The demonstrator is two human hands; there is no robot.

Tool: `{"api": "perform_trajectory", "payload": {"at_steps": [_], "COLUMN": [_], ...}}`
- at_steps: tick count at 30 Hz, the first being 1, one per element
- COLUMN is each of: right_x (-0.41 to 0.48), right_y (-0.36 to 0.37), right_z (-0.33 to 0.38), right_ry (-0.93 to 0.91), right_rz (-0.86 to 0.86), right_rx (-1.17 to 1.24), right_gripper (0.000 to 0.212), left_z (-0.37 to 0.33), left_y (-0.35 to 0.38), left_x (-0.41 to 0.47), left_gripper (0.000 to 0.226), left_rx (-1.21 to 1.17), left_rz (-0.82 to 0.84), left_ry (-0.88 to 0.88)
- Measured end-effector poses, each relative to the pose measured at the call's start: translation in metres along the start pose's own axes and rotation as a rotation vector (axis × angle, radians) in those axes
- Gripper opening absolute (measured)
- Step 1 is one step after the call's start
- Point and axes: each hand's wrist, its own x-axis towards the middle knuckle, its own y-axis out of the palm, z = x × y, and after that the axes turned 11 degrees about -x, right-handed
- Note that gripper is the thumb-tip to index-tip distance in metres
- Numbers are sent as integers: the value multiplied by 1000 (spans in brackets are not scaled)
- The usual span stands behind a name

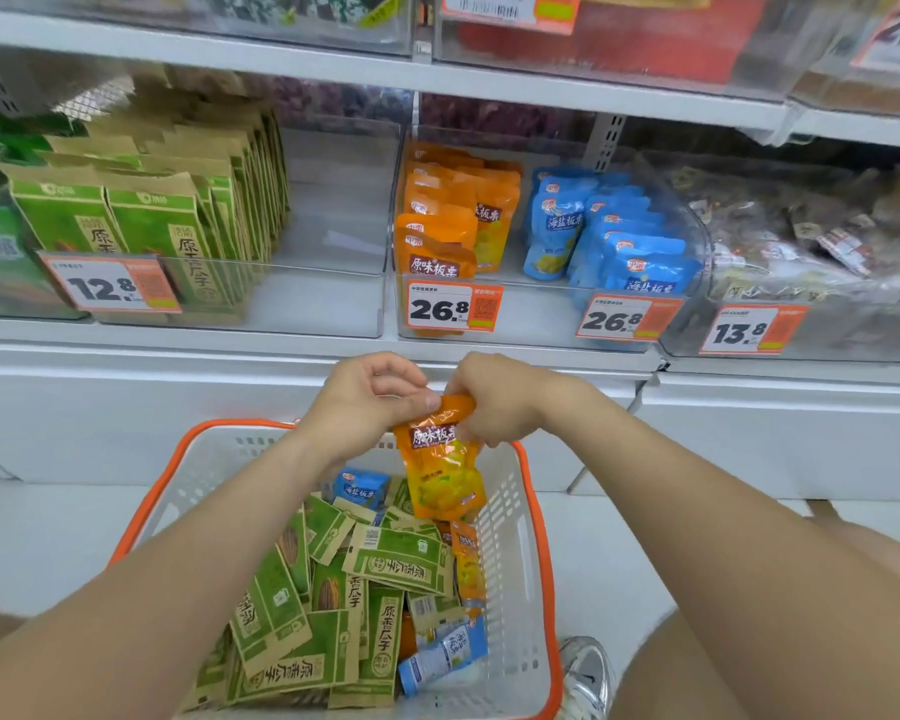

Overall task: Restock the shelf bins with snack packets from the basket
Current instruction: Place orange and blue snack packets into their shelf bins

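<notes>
An orange packet [440, 459] hangs over the far end of the basket [533, 537], held up by its top edge between both hands. It is clear of the packets below and well short of the shelf. By the look of it, the step in hand is a lift-out: one packet is picked from the basket and is being readied for stocking.

The next move calls for carrying it up and forward to the orange bin [455, 220], just behind the 26.8 tag [453, 310], where matching packets stand in rows, and slotting it upright at the front without toppling them. The blue bin [609, 236] sits just beside it, so the aim needs care.

The right hand [500, 397] has its fingers curled round the packet's top right corner. The left hand [365, 402] is loosely curled, its thumb and fingertips meeting the top edge; it seems to pinch there, though the grip is partly hidden.

Green packets [333, 589] fill most of the basket, with a few blue and orange ones among them.
</notes>
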Motion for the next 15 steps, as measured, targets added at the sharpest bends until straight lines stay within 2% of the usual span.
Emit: {"api": "perform_trajectory", "payload": {"at_steps": [3, 6, 15], "right_x": [-14, -28, -50], "right_y": [-10, -19, -43], "right_z": [-5, -7, -7], "right_ry": [43, 114, 78], "right_rz": [-34, -120, -248], "right_rx": [283, 443, 505], "right_gripper": [6, 12, 16], "left_z": [-9, -17, -43], "left_y": [2, 4, 22], "left_x": [-9, -17, -18], "left_gripper": [29, 41, 33], "left_rx": [-86, -93, -93], "left_rz": [-113, -73, -96], "left_ry": [-4, -42, 95]}}
